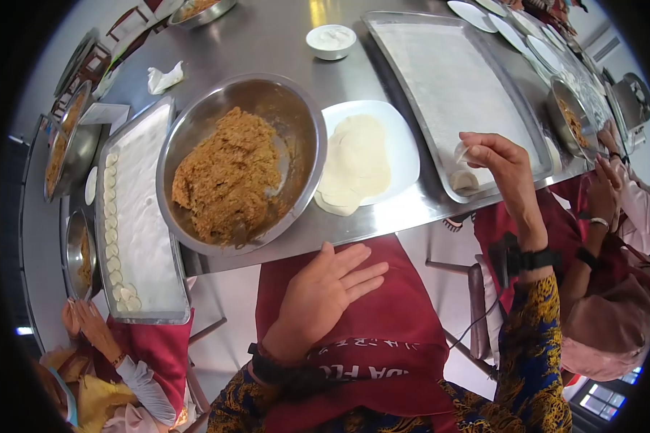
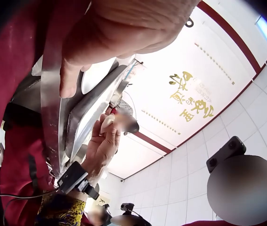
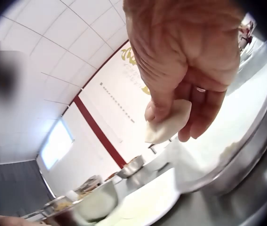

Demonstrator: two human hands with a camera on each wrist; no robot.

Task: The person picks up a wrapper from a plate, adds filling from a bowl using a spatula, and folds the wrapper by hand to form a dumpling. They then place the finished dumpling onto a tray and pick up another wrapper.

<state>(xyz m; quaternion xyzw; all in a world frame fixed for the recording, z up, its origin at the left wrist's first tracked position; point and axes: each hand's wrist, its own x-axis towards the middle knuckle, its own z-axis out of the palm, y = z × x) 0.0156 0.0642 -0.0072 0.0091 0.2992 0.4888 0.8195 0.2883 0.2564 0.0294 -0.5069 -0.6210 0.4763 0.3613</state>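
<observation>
My right hand (image 1: 504,162) pinches a pale folded dumpling (image 3: 170,123) between thumb and fingers, over the near end of a floured tray (image 1: 451,86). Another dumpling (image 1: 464,180) lies in that tray's near corner, just below the hand. My left hand (image 1: 325,292) holds nothing, palm up with fingers straight, above the apron at the table's edge. Flat round wrappers (image 1: 354,162) lie stacked on a white square plate (image 1: 404,155), one hanging over its near edge. Left of the plate, a steel bowl (image 1: 312,137) holds orange-brown filling (image 1: 227,177).
A white bowl of flour (image 1: 331,42) and a crumpled tissue (image 1: 165,77) stand farther back. The left tray (image 1: 148,195) carries a row of small dough pieces (image 1: 111,231). People sit on both sides, with more bowls and plates (image 1: 509,32) around.
</observation>
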